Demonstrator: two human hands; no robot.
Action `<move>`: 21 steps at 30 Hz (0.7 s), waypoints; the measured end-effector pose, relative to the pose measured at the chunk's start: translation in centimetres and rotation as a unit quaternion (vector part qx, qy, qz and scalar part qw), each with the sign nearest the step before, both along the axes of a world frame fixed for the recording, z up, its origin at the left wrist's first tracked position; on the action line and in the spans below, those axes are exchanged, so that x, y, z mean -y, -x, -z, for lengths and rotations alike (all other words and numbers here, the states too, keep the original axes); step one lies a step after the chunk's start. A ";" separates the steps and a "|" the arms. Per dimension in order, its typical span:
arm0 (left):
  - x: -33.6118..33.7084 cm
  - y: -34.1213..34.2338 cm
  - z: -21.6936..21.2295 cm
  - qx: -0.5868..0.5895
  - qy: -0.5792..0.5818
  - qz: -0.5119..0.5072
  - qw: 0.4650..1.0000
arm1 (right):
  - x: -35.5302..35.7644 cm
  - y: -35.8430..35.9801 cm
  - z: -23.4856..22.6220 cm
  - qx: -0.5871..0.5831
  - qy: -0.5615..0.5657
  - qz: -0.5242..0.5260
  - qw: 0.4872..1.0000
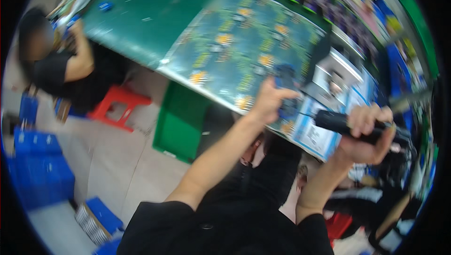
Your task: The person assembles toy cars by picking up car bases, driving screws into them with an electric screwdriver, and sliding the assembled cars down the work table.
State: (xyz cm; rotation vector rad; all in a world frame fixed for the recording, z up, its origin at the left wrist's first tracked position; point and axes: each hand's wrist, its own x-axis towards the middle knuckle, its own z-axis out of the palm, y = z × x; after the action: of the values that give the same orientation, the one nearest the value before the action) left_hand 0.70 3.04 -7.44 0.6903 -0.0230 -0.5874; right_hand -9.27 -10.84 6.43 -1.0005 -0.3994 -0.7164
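Black sleeves [225,227] at the lower edge | right hand [364,135] fist-closed around black power tool [340,123], handle jutting left of the fist | left hand [270,100] fingers extended, pressing on blue fixture [285,93] beside its fingertips | green worktable [150,20] beyond both hands | seated person [56,62] far left of left hand

Electronics assembly workshop: green workbench [141,24], blue parts bins [37,170], seated co-worker [61,67].

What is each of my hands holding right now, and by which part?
Right hand is wrapped around the middle of a black cylindrical power tool. Left hand rests fingers on a small blue part at the bench edge; an actual grip cannot be told through the blur.
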 end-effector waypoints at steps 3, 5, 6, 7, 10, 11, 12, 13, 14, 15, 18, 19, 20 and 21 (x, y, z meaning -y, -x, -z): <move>1.8 0.4 -0.3 -0.010 0.043 0.056 0.997 | 0.3 1.2 -0.2 -0.002 0.021 0.037 0.999; 2.8 0.7 -0.3 -0.013 0.036 0.065 0.997 | 1.0 1.8 0.4 -0.004 0.033 0.047 0.998; 3.2 0.7 -0.3 -0.011 0.038 0.073 0.997 | 1.2 1.9 0.5 -0.013 0.037 0.045 0.998; 3.3 1.0 -0.5 -0.013 0.028 0.071 0.997 | 1.1 2.0 0.7 -0.016 0.043 0.044 0.998; 3.2 1.2 -0.8 -0.015 0.016 0.066 0.998 | 1.0 1.9 1.2 -0.018 0.049 0.024 0.998; 3.1 1.2 -0.9 -0.012 0.012 0.068 0.998 | 0.8 2.0 1.3 -0.025 0.050 0.023 0.998; 3.0 1.2 -1.0 -0.008 0.009 0.070 0.998 | 0.6 2.0 1.4 -0.031 0.051 0.022 0.998; 2.9 1.0 -0.9 -0.006 0.008 0.070 0.997 | 0.4 1.9 1.4 -0.041 0.045 0.018 0.998; 2.7 0.9 -0.7 -0.004 0.003 0.071 0.997 | 0.3 1.8 1.5 -0.039 0.045 0.019 0.998; 2.6 0.8 -0.6 -0.002 -0.001 0.073 0.997 | 0.2 1.7 1.7 -0.048 0.048 0.022 0.997; 2.7 0.8 -0.7 -0.002 -0.006 0.072 0.997 | 0.0 1.6 1.8 -0.066 0.050 0.035 0.996; 2.8 0.7 -0.5 0.003 -0.003 0.075 0.997 | 0.2 1.4 1.9 -0.063 0.049 0.040 0.996; 2.8 0.7 -0.1 0.005 -0.002 0.075 0.997 | 0.5 1.3 2.0 -0.060 0.049 0.046 0.996; 2.8 0.7 0.1 0.007 0.000 0.076 0.997 | 0.8 1.3 1.9 -0.034 0.034 0.048 0.998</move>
State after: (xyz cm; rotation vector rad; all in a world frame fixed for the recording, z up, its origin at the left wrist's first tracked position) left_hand 0.00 0.22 -7.55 0.6967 -0.0891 -0.7284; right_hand -10.60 -11.64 4.50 -1.1119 -0.3200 -0.7558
